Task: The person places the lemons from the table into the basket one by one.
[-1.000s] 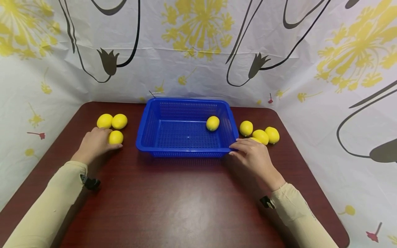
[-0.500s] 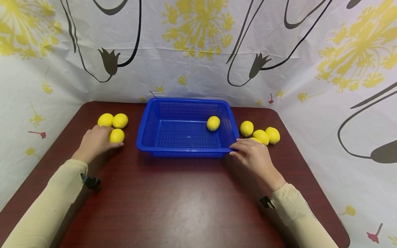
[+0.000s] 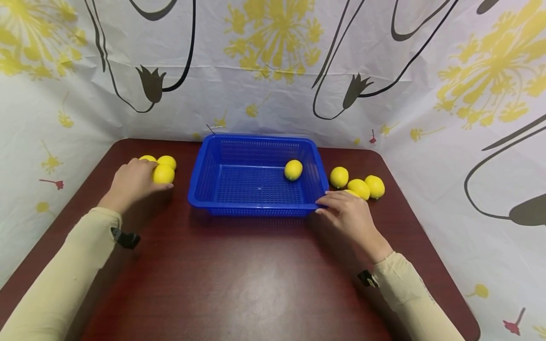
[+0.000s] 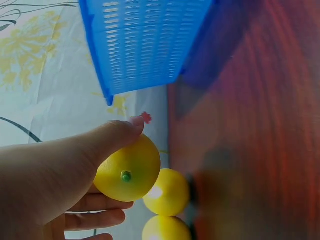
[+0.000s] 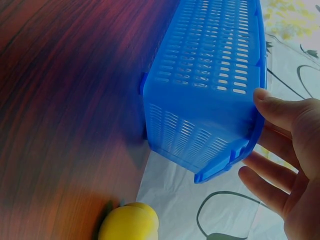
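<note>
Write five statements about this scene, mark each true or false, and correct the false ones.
1. The left hand holds a lemon. True.
2. The right hand is away from the blue basket. False: it holds the basket's rim.
3. A single lemon lies inside the basket. True.
4. In the head view, every lemon outside the basket is left of it. False: several lemons lie to its right.
5. Both sleeves are pale. True.
</note>
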The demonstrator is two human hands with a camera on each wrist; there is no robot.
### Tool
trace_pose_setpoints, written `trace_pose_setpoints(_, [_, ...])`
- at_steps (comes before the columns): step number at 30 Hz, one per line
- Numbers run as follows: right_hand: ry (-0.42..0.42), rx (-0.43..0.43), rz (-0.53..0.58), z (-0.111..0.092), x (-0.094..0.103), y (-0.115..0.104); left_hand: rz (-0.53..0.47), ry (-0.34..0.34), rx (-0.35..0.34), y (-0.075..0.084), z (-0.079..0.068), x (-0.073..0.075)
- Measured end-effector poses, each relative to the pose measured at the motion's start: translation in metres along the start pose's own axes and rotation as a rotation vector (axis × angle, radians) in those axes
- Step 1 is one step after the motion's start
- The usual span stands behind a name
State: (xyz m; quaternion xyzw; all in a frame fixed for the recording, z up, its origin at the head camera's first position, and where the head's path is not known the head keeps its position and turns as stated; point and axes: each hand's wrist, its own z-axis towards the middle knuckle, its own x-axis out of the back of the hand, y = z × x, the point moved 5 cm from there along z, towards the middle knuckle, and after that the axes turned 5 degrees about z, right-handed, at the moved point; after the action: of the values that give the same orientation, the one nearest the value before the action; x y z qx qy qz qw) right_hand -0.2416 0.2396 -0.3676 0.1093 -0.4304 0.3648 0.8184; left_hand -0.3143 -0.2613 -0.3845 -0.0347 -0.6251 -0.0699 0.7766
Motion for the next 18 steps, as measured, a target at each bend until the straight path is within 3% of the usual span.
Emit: trace_pose_setpoints(18, [-0.008,-0.004,-0.003,0.0,0.001,0.0,-0.015,0.066,0.007,0.008,0.022,0.044])
